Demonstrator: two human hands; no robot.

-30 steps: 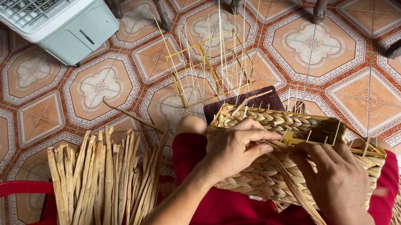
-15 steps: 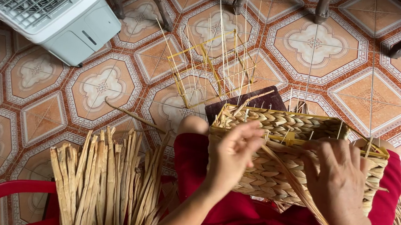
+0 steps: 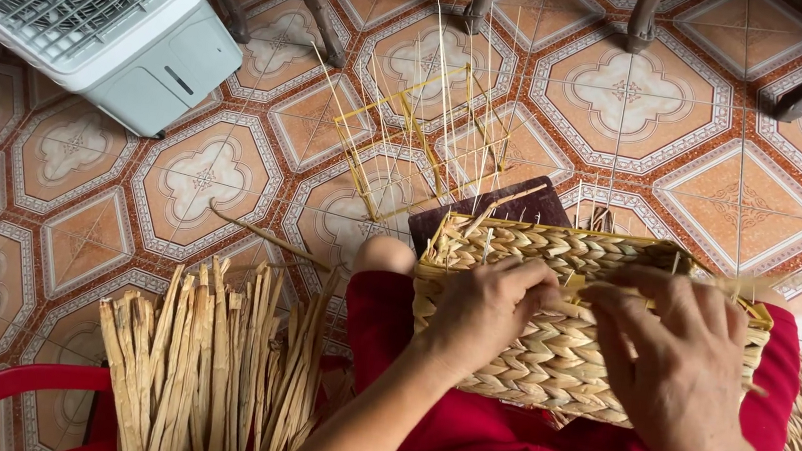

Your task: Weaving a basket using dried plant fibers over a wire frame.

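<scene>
At about seven o'clock a bundle of dried straw strips (image 3: pixel 208 375) stands beside the lap, and at ten o'clock a white fan unit (image 3: pixel 74 2) sits on the patterned tile floor (image 3: pixel 205 178), well apart from the work. At centre, the half-woven straw basket (image 3: pixel 549 343) rests on the red-clothed lap with its long axis running nine to three; the left hand (image 3: pixel 482 310) curls over its near rim, fingers pinching a loose strand (image 3: pixel 567 310). The right hand (image 3: pixel 677 363), toward three o'clock, lies half-closed on the weave, its fingertips touching the same strand just right of the left, so both hands are equally near it.
</scene>
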